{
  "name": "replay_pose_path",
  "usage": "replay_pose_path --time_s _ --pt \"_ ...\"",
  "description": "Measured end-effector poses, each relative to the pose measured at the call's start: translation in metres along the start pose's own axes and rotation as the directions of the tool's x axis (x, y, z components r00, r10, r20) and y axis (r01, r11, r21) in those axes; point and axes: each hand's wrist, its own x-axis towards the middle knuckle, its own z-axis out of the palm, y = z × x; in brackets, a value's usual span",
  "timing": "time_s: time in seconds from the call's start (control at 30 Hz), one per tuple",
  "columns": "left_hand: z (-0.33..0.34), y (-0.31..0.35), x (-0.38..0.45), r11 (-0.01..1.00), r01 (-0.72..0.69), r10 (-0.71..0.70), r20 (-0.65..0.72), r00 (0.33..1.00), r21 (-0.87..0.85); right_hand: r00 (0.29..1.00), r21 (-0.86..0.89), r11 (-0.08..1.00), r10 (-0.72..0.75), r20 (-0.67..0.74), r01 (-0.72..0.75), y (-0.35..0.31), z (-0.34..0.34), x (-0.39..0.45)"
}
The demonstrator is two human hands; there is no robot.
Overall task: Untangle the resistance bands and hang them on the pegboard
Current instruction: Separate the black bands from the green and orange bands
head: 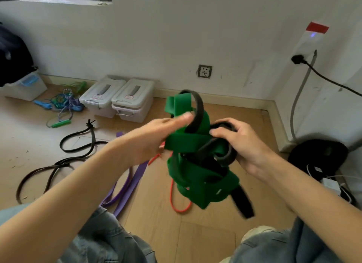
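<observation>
A wide green band [188, 143] and a black band [199, 108] are knotted together in a bundle held in the air at centre. My right hand [242, 145] grips a black loop [225, 157] of the bundle on its right side. My left hand [156, 137] is at the bundle's left side, thumb stretched toward the black band; its grip is blurred. A black end [242, 202] hangs below. On the floor lie a purple band [129, 184], an orange-red band [174, 202] and dark brown bands [58, 165]. No pegboard is in view.
Two lidded plastic boxes [119, 98] stand by the wall, with a pile of jump ropes [64, 104] to their left. A third box [25, 84] and a dark bag sit far left. At right are a black bag [317, 155], chargers and a plugged cable. My knees are at bottom.
</observation>
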Motion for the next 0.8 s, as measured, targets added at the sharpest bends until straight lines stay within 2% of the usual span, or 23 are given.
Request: replay_pose_path --time_s 0.07,0.13,0.27,0.37,0.4,0.47,0.53,0.57,0.6,0.67,0.73,0.77,0.8 --pt "0.01 -0.014 0.003 0.998 -0.046 0.048 -0.062 0.997 0.044 0.999 0.144 0.989 0.019 0.04 -0.024 -0.003 -0.001 -0.002" --pt "0.015 -0.018 0.005 0.999 -0.031 0.027 -0.158 0.987 -0.021 0.995 0.166 0.986 0.007 0.1 -0.024 -0.005 -0.003 -0.005" --pt "0.003 -0.009 0.004 0.999 0.013 -0.017 -0.11 0.994 -0.033 0.997 0.008 0.999 -0.038 0.07 0.038 -0.008 -0.02 -0.003" --pt "0.0 -0.011 0.006 0.978 0.037 0.011 -0.228 0.974 0.206 1.0 -0.109 0.994 -0.023 -0.022 0.02 -0.003 -0.022 0.004" --pt "0.0 -0.011 0.007 0.96 0.059 0.022 -0.285 0.958 0.274 0.997 -0.185 0.982 -0.061 -0.052 0.051 -0.001 -0.022 0.007" --pt "-0.006 -0.011 0.007 0.961 0.113 -0.011 -0.373 0.928 0.252 0.965 -0.478 0.862 -0.242 -0.101 0.166 0.0 -0.028 0.013" --pt "-0.013 -0.006 0.001 0.993 0.101 -0.073 -0.383 0.921 0.055 0.914 -0.699 0.692 -0.381 -0.137 0.183 0.001 -0.038 0.017" --pt "-0.015 -0.003 -0.001 0.997 0.064 -0.077 -0.376 0.923 -0.046 0.9 -0.749 0.636 -0.416 -0.13 0.185 0.0 -0.04 0.015" --pt "-0.017 0.001 -0.004 0.992 0.02 -0.065 -0.372 0.926 -0.124 0.901 -0.765 0.603 -0.429 -0.073 0.225 0.0 -0.039 0.013" --pt "-0.016 0.005 -0.006 0.979 -0.059 -0.016 -0.365 0.931 -0.194 0.917 -0.692 0.615 -0.353 0.187 0.378 0.001 -0.027 0.006" --pt "-0.013 0.008 -0.005 0.968 -0.068 -0.014 -0.324 0.946 -0.241 0.871 -0.583 0.666 -0.228 0.434 0.465 0.001 -0.006 -0.002" --pt "-0.013 0.009 -0.005 0.959 -0.047 -0.035 -0.281 0.959 -0.281 0.853 -0.542 0.695 -0.205 0.48 0.472 0.004 0.003 -0.006" --pt "-0.013 0.012 -0.005 0.944 -0.023 -0.057 -0.231 0.971 -0.329 0.856 -0.519 0.715 -0.221 0.468 0.468 0.006 0.008 -0.007"
